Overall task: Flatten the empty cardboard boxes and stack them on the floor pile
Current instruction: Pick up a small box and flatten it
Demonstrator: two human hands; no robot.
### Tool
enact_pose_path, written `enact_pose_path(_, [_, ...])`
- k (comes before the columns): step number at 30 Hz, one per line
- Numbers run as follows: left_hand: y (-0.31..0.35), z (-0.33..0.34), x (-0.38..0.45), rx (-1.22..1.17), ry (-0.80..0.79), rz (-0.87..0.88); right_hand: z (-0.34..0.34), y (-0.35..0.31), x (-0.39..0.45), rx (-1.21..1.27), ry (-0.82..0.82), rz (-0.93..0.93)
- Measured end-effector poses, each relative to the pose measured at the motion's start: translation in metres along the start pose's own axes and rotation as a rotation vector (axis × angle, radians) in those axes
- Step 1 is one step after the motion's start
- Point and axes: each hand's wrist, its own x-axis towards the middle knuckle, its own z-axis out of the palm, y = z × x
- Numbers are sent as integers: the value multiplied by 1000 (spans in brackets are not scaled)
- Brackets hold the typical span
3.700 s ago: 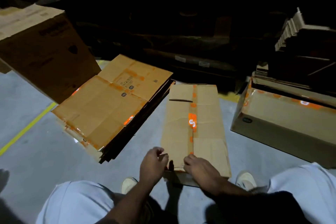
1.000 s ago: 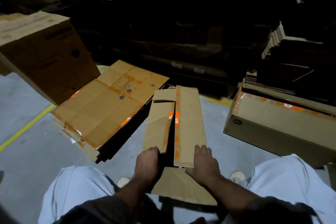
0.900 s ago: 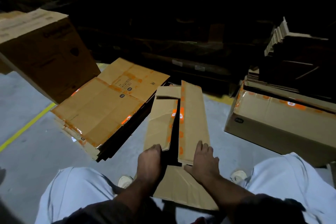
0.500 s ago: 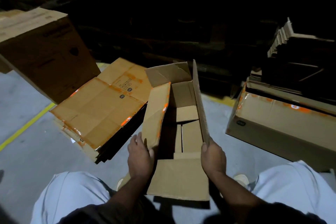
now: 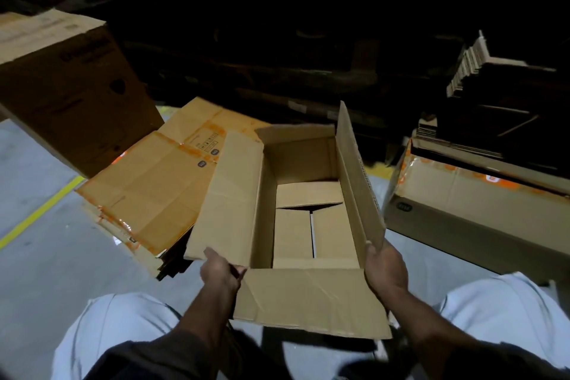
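Lengthwise, open box (image 5: 308, 194) pointing away

The open box (image 5: 296, 194) is plain matt brown cardboard, creased on its near flap. The flattened pile (image 5: 148, 191) beside it is the same cardboard, crossed by glossy orange tape that catches the light. The floor (image 5: 46, 271) is smooth grey concrete with a painted yellow line (image 5: 37, 213). The trousers (image 5: 114, 327) are pale matt cloth.
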Motion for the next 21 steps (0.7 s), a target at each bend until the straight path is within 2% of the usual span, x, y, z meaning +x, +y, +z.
enact_pose_path(2, [4,0,1,13,71,-12,1,2,-4,33,5,55])
enact_pose_path(6, [10,6,-18,512,396,107,4,-3,-19,3,86,-2])
enact_pose_path(7, [10,6,-23,604,452,201,4,-6,-23,-6,104,-31])
enact_pose_path(9, [1,2,-18,777,498,523,2,-12,-25,-18,143,-70])
enact_pose_path(11, [-3,-2,-19,867,449,854,-5,-17,-26,-16,173,-94])
enact_pose_path(12, [-2,0,-19,856,366,978,-7,-19,-26,-11,185,-102])
enact_pose_path(13, [-1,3,-25,945,252,1094,-10,-22,-27,-9,198,-114])
enact_pose_path(15, [-5,10,-40,1327,-55,1312,-14,-26,-31,-4,246,-155])
enact_pose_path(16, [-11,14,-47,1372,-277,1245,-15,-29,-34,-4,273,-176])
enact_pose_path(17, [-18,20,-59,1337,-507,1059,-18,-33,-37,-10,306,-205])
enact_pose_path(19, [-38,31,-81,1119,-892,514,-21,-40,-45,-60,354,-282])
enact_pose_path(21, [-63,40,-90,873,-1011,232,-16,-42,-52,-131,296,-398])
